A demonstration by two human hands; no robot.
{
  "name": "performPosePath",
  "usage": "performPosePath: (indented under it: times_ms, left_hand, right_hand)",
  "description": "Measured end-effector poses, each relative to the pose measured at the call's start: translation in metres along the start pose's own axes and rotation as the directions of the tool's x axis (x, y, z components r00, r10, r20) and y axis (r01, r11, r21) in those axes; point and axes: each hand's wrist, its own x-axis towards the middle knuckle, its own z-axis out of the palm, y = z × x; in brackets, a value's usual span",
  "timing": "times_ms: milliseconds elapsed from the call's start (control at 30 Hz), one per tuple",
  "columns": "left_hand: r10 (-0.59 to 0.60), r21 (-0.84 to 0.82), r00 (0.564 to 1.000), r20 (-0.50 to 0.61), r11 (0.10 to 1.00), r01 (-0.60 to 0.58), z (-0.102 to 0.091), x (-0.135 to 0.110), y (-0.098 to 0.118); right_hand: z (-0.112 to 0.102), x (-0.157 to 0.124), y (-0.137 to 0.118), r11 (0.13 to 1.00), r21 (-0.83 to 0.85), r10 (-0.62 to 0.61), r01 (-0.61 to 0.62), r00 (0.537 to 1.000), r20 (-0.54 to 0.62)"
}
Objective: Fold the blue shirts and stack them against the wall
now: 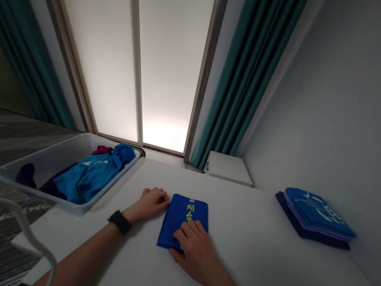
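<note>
A folded blue garment [171, 221] with yellow and white printed characters lies on the white table [236, 264] in front of me. My right hand [194, 248] is on its lower right part, fingers bent over the top and thumb at the bottom edge. Part of the print is hidden beneath those fingers. My left hand [153, 203] rests on the table just left of the garment, its fingers curled in near the upper left edge; nothing shows in them. A dark watch [120, 222] is on my left wrist.
A clear plastic bin [45, 159] with loose blue, purple and red clothes [88, 178] stands left of the table. A stack of folded garments [315, 216] lies at the right, by the wall. Beyond the far edge is a white cabinet [228, 167]. A pale cable [21, 220] crosses the lower left.
</note>
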Motion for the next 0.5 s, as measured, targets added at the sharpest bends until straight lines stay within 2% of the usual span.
performPosePath:
  times_ms: [167,267,400,500]
  left_hand:
    - [-0.02,0.027,1.0,-0.015,0.999,0.02,0.001,-0.001,0.004]
    - [-0.034,0.027,0.999,-0.034,0.999,0.035,0.001,-0.002,0.008]
    - [-0.044,0.023,0.998,-0.047,0.999,0.045,0.003,-0.002,0.01]
    - [-0.048,0.02,0.998,-0.035,0.999,0.049,0.004,-0.001,0.008]
  right_hand:
    - [0.005,0.001,-0.005,0.997,-0.073,-0.012,0.009,0.999,-0.036]
    - [0.008,0.003,-0.007,0.998,-0.06,0.015,-0.019,0.997,-0.072]
    - [0.01,0.003,-0.003,0.985,0.124,0.138,-0.121,0.982,-0.132]
    - [0.011,0.001,0.004,0.928,0.307,0.269,-0.211,0.949,-0.162]
